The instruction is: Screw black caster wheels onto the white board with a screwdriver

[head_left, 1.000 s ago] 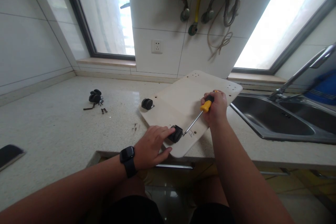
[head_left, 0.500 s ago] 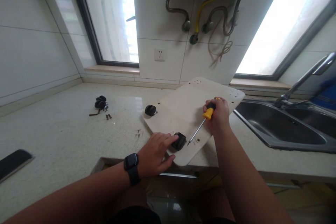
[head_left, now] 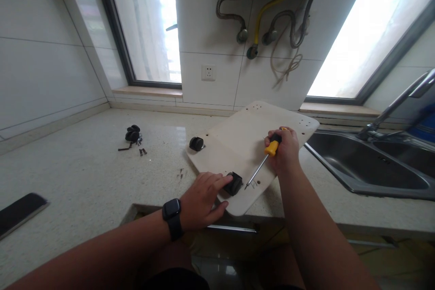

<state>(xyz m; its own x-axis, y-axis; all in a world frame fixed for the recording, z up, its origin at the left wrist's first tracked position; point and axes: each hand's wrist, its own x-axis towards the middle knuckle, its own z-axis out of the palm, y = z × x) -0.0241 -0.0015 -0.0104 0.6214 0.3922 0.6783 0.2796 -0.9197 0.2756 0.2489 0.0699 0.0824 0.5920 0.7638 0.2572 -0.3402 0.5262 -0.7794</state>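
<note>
A pale, round-cornered board (head_left: 234, 131) with screw holes near its corners lies across the counter edge. One black caster wheel (head_left: 234, 184) sits at its near corner. My left hand (head_left: 205, 197), a watch on its wrist, rests on this caster with the fingers and has the thumb by the board's edge, steadying the caster. In my right hand (head_left: 286, 149) is a screwdriver (head_left: 272, 147) with a yellow and black handle, held in a closed grip. Its tip points down just right of the caster's base; whether it touches a screw is too small to tell. Another caster (head_left: 196, 143) stands at the left corner.
On the left of the counter (head_left: 102, 163) lie more black casters (head_left: 132, 134) with several small screws (head_left: 142, 152). A dark flat object (head_left: 22, 210) is at the far left. To the right are a steel sink (head_left: 367, 163) and a faucet (head_left: 401, 104).
The view has shifted slightly, moving everything a little to the right. Both hands keep nearly the same pose, with the screwdriver tip still beside the near caster.
</note>
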